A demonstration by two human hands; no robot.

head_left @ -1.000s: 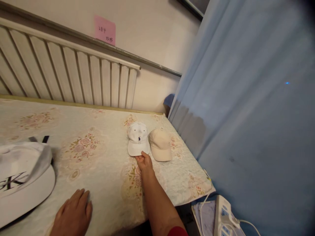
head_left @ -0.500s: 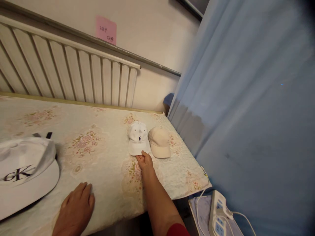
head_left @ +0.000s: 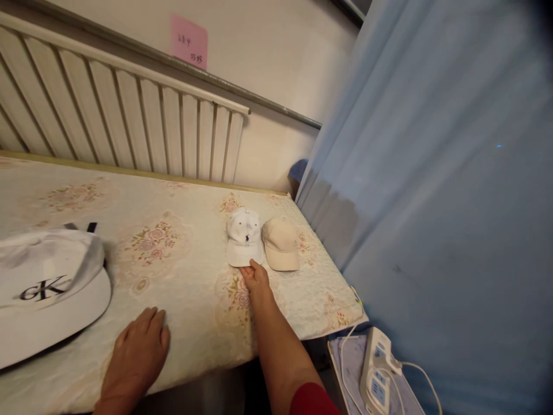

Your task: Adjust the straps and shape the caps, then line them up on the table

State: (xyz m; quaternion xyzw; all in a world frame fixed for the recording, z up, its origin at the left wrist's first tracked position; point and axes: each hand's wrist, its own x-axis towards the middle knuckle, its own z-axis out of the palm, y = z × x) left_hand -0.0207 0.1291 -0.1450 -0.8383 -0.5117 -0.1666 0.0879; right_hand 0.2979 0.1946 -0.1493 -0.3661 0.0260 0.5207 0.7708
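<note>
A small white cap (head_left: 245, 238) with a dark logo lies on the floral bed cover (head_left: 181, 288), brim toward me. A beige cap (head_left: 280, 245) sits right beside it, touching its right side. My right hand (head_left: 256, 277) reaches out and pinches the front edge of the white cap's brim. Near the front edge, my left hand (head_left: 139, 353) rests flat on the cover, palm down, holding nothing. A large white cap (head_left: 47, 294) with black letters lies at the left, just left of my left hand.
A white slatted radiator (head_left: 129, 127) runs along the wall behind the bed, with a pink note (head_left: 188, 42) above it. A blue curtain (head_left: 432, 190) hangs at the right. A white power strip (head_left: 377, 369) with cords lies on the floor at the lower right.
The view has drifted slightly, so the caps sit a little higher in the picture. My right hand stays at the white cap's brim and my left hand stays flat on the cover.
</note>
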